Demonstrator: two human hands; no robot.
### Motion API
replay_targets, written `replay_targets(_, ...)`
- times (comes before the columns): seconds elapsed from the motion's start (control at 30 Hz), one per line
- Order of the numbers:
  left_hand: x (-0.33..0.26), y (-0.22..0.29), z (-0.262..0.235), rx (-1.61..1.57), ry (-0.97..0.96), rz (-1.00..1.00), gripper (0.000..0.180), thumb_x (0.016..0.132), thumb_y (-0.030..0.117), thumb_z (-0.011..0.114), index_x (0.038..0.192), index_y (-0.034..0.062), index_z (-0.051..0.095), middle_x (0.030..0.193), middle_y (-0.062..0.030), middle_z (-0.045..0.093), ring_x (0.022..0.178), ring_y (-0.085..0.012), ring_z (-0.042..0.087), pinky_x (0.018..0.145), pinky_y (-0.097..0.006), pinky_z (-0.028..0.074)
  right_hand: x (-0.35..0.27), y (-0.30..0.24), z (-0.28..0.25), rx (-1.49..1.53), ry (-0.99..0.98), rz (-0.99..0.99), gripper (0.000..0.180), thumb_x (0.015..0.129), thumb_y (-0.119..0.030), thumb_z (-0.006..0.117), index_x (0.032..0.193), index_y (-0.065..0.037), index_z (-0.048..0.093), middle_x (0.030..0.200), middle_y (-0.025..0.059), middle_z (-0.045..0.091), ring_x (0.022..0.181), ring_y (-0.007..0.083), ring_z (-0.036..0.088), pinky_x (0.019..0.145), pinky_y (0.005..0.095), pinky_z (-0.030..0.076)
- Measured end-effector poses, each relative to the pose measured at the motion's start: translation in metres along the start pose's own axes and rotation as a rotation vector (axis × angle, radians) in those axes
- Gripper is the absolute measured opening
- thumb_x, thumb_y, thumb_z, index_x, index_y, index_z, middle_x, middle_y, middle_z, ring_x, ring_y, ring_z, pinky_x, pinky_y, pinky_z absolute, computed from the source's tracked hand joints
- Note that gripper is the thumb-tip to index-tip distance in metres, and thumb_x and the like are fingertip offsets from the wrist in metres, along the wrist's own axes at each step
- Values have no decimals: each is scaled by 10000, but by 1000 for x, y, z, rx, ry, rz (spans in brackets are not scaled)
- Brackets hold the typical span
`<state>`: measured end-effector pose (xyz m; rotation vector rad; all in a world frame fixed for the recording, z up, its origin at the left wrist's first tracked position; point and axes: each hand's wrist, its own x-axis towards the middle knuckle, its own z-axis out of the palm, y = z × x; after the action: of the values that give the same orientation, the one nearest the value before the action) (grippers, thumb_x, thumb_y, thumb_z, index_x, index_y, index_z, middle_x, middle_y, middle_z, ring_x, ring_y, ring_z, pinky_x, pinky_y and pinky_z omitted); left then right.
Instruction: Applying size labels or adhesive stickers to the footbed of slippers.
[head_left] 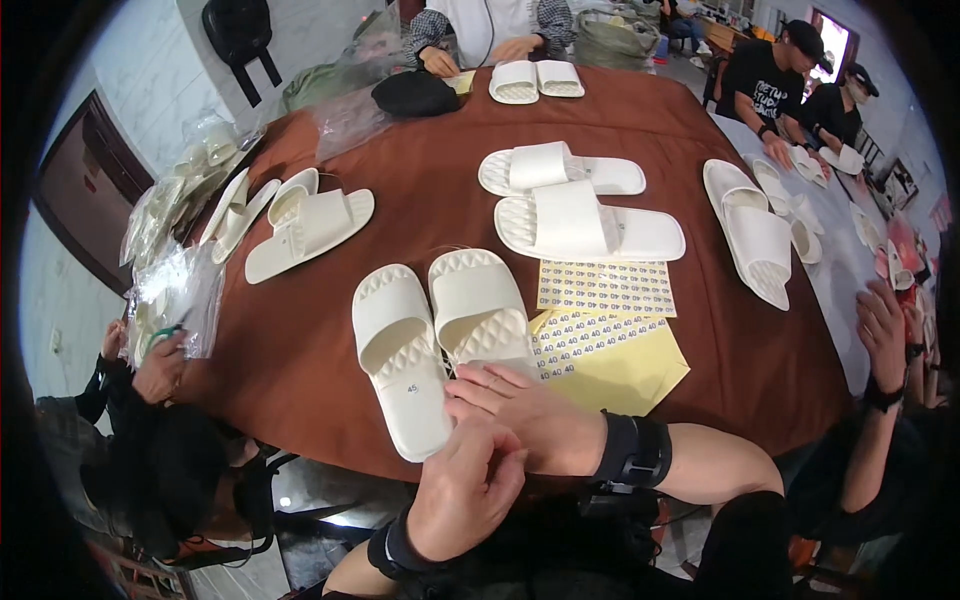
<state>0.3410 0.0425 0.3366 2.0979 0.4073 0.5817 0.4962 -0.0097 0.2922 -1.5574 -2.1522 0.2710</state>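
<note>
The left slipper (398,372) and right slipper (478,288) are set side by side at the near edge of the tabletop (430,200). The left slipper's insole is marked; judged done. The right slipper's heel is covered by the right hand (535,418), fingers extended; whether marking is left there, unclear. The left hand (463,495) is curled; whether anything is gripped by either cannot be told.
</note>
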Motion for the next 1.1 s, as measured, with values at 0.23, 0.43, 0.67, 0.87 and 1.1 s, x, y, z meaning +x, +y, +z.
replay_targets(0.23,0,-1,3,134,18,-95,150,845,-7,681,943,1,568,825,-112,618,668,-157,598,601,-271,481,0,0,3,24,6,21,489,892,-177,536,1336,10,448,1406,150,453,1387,315,346,1176,426,237)
replay_targets(0.43,-2,-12,4,36,89,-54,192,859,4,676,1009,6,556,837,-134,626,718,-163,625,657,-270,497,0,2,7,25,76,-14,461,890,-171,537,1309,4,457,1372,146,464,1371,305,361,1172,416,249)
replay_targets(0.67,-12,-20,-3,321,16,341,329,751,-60,667,1068,22,629,853,-121,613,697,-264,613,643,-363,515,1,1,1,-73,77,-66,458,871,-166,541,1279,31,475,1342,179,499,1328,343,406,1138,433,299)
replay_targets(0.87,-19,-30,-21,351,163,337,333,685,-61,682,1005,32,688,805,-113,593,701,-280,595,611,-361,493,2,-2,1,-91,96,-79,458,861,-163,545,1254,68,496,1329,186,519,1321,349,418,1123,436,315)
replay_targets(1.1,10,-74,-59,449,263,105,150,790,-3,674,940,-12,663,865,-122,613,801,-300,586,698,-361,481,4,-6,1,-143,109,-50,351,910,-154,541,1194,53,556,1292,168,550,1274,330,456,1088,420,342)
